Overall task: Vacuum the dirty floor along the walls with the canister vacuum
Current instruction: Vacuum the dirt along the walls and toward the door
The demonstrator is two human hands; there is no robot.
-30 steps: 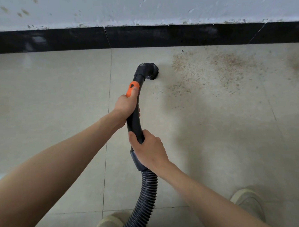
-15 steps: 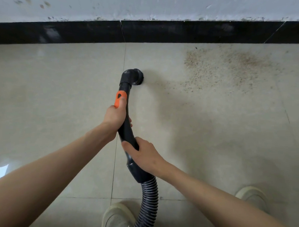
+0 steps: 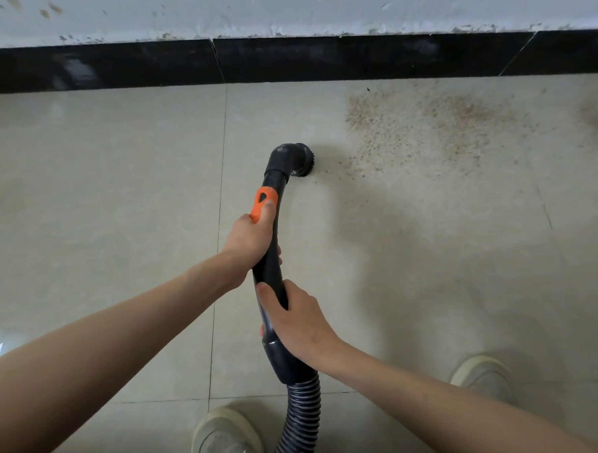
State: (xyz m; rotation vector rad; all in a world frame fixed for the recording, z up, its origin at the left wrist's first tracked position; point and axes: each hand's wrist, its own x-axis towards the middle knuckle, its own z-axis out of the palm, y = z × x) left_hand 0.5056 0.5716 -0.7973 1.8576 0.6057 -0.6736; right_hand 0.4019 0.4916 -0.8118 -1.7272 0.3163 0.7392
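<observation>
A black curved vacuum wand (image 3: 271, 272) with an orange slider (image 3: 263, 202) ends in a round brush nozzle (image 3: 300, 159) resting on the beige tiled floor (image 3: 101, 200). My left hand (image 3: 252, 237) grips the wand just below the slider, thumb on the orange part. My right hand (image 3: 296, 324) grips the wand lower down, above the ribbed black hose (image 3: 299, 421). A patch of brown grit (image 3: 423, 125) lies on the floor to the right of the nozzle, close to the wall. The canister is out of view.
A black skirting strip (image 3: 352, 58) runs along the foot of the scuffed white wall (image 3: 281, 11). My two pale shoes (image 3: 221, 438) (image 3: 482, 376) stand at the bottom edge, either side of the hose. A fainter smudge (image 3: 597, 110) sits at the far right.
The nozzle slid back from the grit and away from the wall, then came right again to the grit's left edge. Both hands kept their grip on the wand.
</observation>
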